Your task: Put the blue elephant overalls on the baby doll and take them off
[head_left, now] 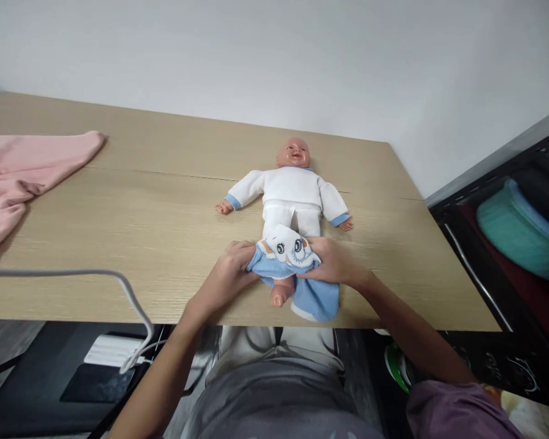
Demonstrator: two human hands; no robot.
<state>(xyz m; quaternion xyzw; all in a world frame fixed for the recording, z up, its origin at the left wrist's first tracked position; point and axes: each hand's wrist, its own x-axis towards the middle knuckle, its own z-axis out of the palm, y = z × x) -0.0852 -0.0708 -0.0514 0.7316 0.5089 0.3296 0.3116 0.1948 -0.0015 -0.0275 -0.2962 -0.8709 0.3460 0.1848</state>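
A baby doll [292, 186] lies on its back, head toward the wall, in a white long-sleeved top with blue cuffs and white legwear. Around its lower legs are bunched blue doll pants [317, 297] with a white elephant face on them. My left hand [232, 265] is closed on the left edge of the pants, and my right hand [331, 259] grips the right edge. One bare doll foot [281, 294] pokes out below the fabric. To its right, a blue pant leg with a white hem lies flat; the other foot is hidden.
The wooden table [164, 244] meets a white wall behind. Pink cloth [41, 167] lies at the left, and a grey cable [95, 273] crosses the front left. A black rack with a teal bowl-like item [521, 225] stands right. A white power bank [114, 350] sits below the table.
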